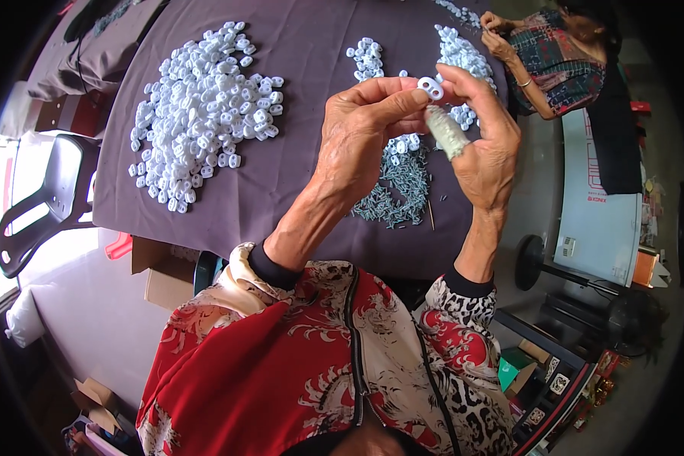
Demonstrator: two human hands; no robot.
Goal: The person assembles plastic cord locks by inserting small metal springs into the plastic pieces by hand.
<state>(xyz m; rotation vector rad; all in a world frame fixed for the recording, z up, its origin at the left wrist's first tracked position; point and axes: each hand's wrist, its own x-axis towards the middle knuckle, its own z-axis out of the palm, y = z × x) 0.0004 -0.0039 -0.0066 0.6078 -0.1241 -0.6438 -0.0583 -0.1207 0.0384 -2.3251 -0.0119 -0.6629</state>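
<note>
A white oval cord lock with two holes (431, 88) is raised above the table between my two hands. My left hand (365, 125) pinches it between thumb and fingers. Around its other side curl the fingers of my right hand (485, 129), index fingertip at its upper edge. Pale tape (447, 133) wraps the right thumb, its tip just below the piece. Beneath my hands lies a heap of tiny grey-green pieces (395, 190), apparently small springs. White cord locks (404, 144) lie at its far side, partly hidden by my hands.
A large pile of white cord locks (205, 106) covers the left of the dark tablecloth (304, 45). Smaller piles (368, 59) sit farther back. A thin stick (432, 215) lies beside the springs. At the far right another person's hands (496, 34) work over the table.
</note>
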